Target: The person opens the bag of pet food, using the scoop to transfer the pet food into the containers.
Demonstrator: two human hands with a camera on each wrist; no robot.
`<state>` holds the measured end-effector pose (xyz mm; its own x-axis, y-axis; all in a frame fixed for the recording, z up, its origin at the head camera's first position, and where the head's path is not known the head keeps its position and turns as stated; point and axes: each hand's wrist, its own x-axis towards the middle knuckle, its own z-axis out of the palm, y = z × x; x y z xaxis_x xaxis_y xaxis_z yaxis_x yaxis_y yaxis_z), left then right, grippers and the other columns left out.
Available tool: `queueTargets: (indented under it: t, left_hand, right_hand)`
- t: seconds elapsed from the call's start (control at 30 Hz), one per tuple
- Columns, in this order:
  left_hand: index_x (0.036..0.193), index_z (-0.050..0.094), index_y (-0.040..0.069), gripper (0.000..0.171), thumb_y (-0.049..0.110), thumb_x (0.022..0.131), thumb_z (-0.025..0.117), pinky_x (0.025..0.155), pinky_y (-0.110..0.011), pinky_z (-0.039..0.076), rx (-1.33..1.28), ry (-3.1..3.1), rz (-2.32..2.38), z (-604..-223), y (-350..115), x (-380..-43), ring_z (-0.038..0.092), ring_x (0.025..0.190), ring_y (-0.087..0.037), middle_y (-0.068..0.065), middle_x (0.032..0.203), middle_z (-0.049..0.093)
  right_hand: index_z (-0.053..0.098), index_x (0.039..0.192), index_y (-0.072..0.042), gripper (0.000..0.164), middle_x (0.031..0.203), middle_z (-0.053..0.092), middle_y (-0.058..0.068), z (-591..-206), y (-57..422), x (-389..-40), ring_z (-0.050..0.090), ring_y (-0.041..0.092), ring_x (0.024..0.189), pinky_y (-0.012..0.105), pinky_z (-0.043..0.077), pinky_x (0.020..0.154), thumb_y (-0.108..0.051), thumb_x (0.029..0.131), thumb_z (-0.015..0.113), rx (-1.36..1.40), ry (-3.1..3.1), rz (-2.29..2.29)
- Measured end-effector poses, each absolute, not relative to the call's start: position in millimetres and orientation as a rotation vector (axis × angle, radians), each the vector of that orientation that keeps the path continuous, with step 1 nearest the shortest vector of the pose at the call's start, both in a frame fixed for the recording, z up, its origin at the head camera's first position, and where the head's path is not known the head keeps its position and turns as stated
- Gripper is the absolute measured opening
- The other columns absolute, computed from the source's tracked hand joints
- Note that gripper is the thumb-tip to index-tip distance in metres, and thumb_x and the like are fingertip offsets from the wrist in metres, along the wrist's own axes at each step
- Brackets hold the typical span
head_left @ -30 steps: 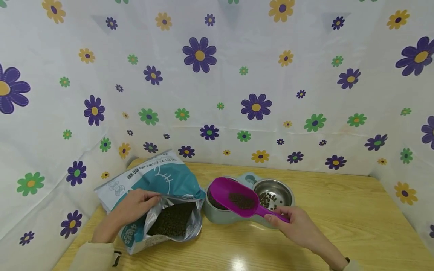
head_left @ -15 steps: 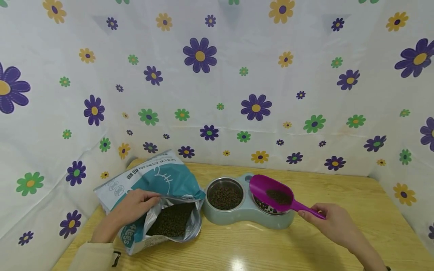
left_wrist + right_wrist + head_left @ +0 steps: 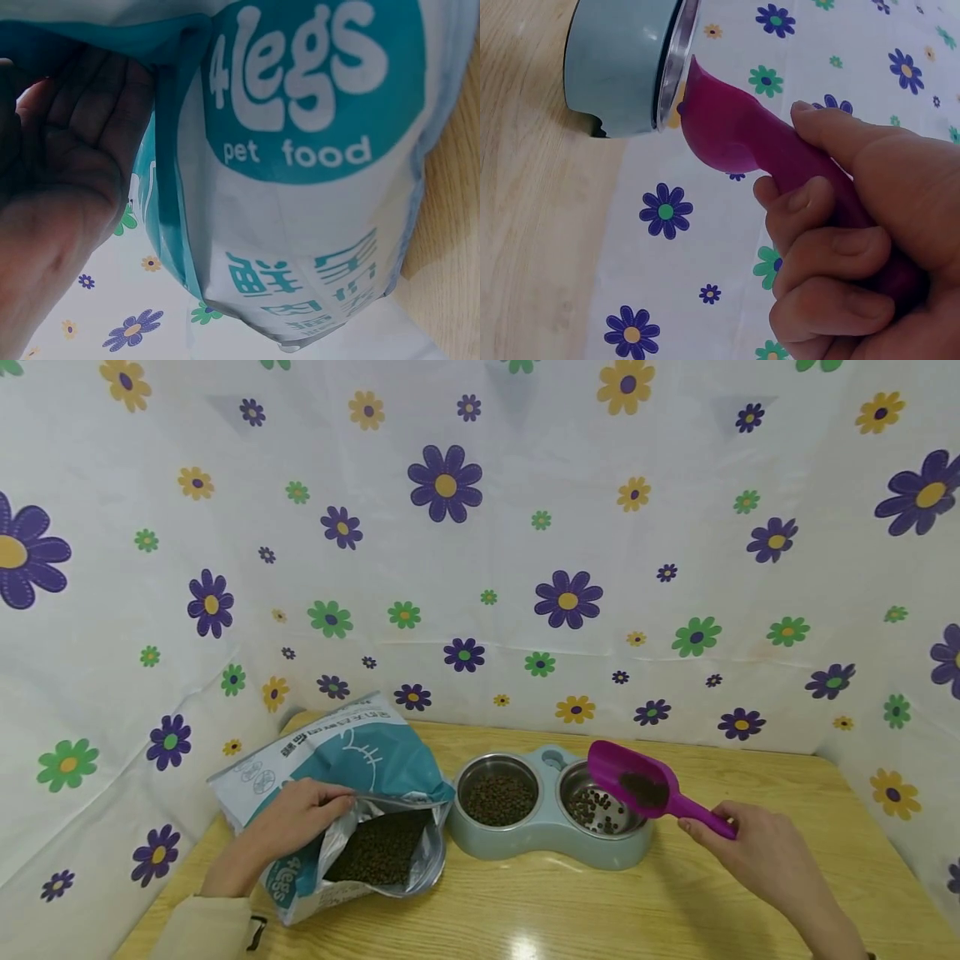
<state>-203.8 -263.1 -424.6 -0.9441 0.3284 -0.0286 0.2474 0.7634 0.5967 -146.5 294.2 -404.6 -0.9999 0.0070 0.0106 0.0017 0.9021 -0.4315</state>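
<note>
Magenta plastic scoop (image 3: 672,795), dark pellets inside, handle gripped by right hand (image 3: 768,856). Left hand (image 3: 300,814), well apart from right, grips mouth edge of teal-and-white pet-food bag (image 3: 408,760), silver-lined, gaping, brown pellets within. Scoop over outer side of round steel bowl (image 3: 580,776) with scattered pellets; rim contact unclear. Fuller round steel bowl (image 3: 498,765) nearer bag; both in pale-green double stand (image 3: 551,841). Wooden table (image 3: 465,918) beneath; white flower-print cloth (image 3: 495,552) behind.
</note>
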Motion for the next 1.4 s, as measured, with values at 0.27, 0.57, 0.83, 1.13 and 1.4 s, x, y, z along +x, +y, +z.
queueTargets:
  t: [0.27, 0.57, 0.83, 1.13, 1.4]
  left_hand:
    - [0.127, 0.073, 0.006, 0.034, 0.025, 0.105, 0.057, 0.057, -0.026, 0.04, 0.484, 2.826, 0.937, -424, -261, -202, 0.042, 0.052, -0.005, 0.005, 0.071, 0.063]
    - [0.126, 0.073, 0.005, 0.034, 0.025, 0.105, 0.056, 0.056, -0.026, 0.041, 0.473, 2.832, 0.925, -423, -263, -203, 0.041, 0.05, -0.005, 0.006, 0.074, 0.066]
    - [0.126, 0.074, 0.006, 0.033, 0.025, 0.105, 0.057, 0.063, -0.027, 0.044, 0.469, 2.849, 0.908, -423, -263, -203, 0.052, 0.061, -0.006, 0.001, 0.094, 0.075]
    - [0.127, 0.073, 0.006, 0.034, 0.025, 0.105, 0.056, 0.064, -0.027, 0.043, 0.468, 2.846, 0.911, -423, -262, -202, 0.051, 0.061, -0.006, 0.004, 0.085, 0.071]
    - [0.128, 0.073, 0.006, 0.034, 0.026, 0.106, 0.056, 0.065, -0.027, 0.044, 0.475, 2.839, 0.919, -423, -262, -202, 0.053, 0.064, -0.005, -0.002, 0.099, 0.076]
  right_hand:
    - [0.066, 0.079, -0.013, 0.043, 0.057, 0.045, -0.004, -408, 287, -145, 0.041, 0.014, 0.052, 0.027, 0.027, 0.05, -0.054, 0.093, 0.071, 0.066, -2.98, 0.54]
    - [0.062, 0.077, -0.013, 0.037, 0.057, 0.044, -0.004, -408, 280, -142, 0.039, 0.014, 0.051, 0.028, 0.025, 0.051, -0.044, 0.088, 0.078, 0.099, -2.918, 0.426]
    - [0.058, 0.076, -0.013, 0.037, 0.056, 0.043, -0.003, -412, 275, -139, 0.037, 0.014, 0.05, 0.028, 0.025, 0.049, -0.04, 0.085, 0.082, 0.116, -2.864, 0.354]
    - [0.054, 0.075, -0.014, 0.039, 0.055, 0.039, -0.004, -414, 272, -137, 0.035, 0.013, 0.049, 0.028, 0.023, 0.047, -0.037, 0.083, 0.084, 0.18, -2.775, 0.258]
    - [0.063, 0.081, -0.011, 0.032, 0.055, 0.039, -0.006, -417, 271, -135, 0.033, 0.011, 0.048, 0.027, 0.021, 0.047, -0.036, 0.085, 0.083, 0.17, -2.729, 0.271]
